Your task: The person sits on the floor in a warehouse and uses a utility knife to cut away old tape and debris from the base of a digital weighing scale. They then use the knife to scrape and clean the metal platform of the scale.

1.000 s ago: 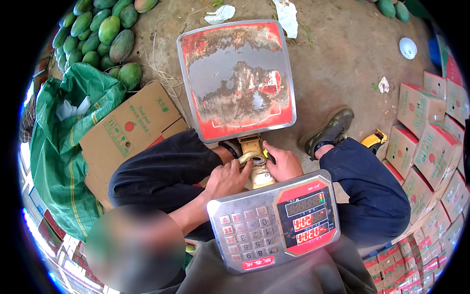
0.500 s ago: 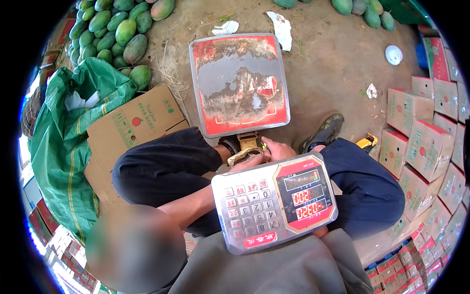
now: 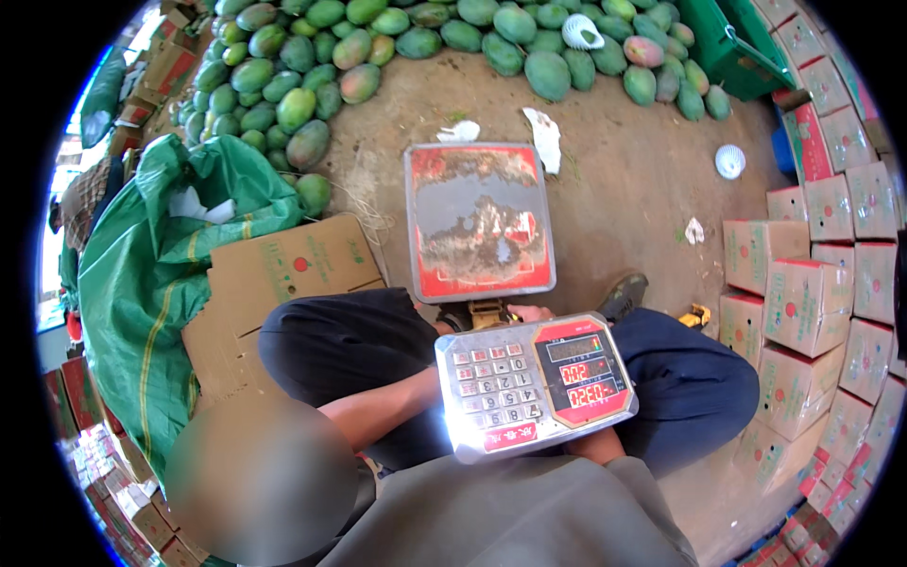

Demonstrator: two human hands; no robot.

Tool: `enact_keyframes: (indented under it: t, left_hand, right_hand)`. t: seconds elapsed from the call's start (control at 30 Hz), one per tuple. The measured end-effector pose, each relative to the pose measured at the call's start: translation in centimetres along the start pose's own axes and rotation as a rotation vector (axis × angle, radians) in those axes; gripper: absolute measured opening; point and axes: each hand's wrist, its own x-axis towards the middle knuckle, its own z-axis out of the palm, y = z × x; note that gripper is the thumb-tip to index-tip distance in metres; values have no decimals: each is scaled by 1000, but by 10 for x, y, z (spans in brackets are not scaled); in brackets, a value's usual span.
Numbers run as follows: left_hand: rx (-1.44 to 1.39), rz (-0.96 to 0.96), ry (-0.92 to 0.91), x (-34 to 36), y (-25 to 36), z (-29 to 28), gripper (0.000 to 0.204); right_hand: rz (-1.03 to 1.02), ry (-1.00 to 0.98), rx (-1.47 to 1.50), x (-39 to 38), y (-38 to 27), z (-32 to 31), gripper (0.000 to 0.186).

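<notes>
A scale display unit (image 3: 501, 416) with keypad and red-lit readouts sits between my bent legs, in front of the scale's worn red-and-grey platform (image 3: 477, 217). A yellowish metal post (image 3: 487, 315) joins them. My left forearm (image 3: 378, 416) reaches under the display, which hides that hand. My right hand (image 3: 529, 313) shows only as curled fingers beside the post, above the display's top edge; what they hold is hidden.
Mangoes (image 3: 548, 76) lie heaped beyond the scale, beside a green crate (image 3: 727, 57). Green sacking (image 3: 132, 293) and flattened cardboard (image 3: 255, 265) lie left. Stacked cartons (image 3: 794, 302) line the right, near a yellow-black object (image 3: 694, 317). A person's checked clothing (image 3: 90, 194) shows at far left.
My view has tilted up, showing more mangoes and the crate. My left hand has slipped behind the display, and less of my right hand shows than a second ago.
</notes>
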Motion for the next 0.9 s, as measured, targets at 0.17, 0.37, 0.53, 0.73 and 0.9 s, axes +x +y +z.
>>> enact_keyframes:
  t: [0.17, 0.37, 0.53, 0.73, 0.9]
  left_hand:
    - [49, 23, -4, -1, -1, 6, 28]
    - [21, 33, -15, -2, -4, 3, 26]
    - [-112, 1, -55, 1, -6, -14, 25]
    - [-330, -99, -139, 12, -11, -43, 23]
    - [947, 269, -52, -6, 4, 5, 22]
  right_hand:
    - [-25, -86, 557, -29, 10, -12, 59]
    - [-121, 91, 1117, -64, -48, 2, 60]
    - [-93, 188, 1226, -85, -127, 6, 52]
    - [71, 207, 334, 17, 60, 12, 45]
    - [212, 288, 280, 22, 60, 20, 37]
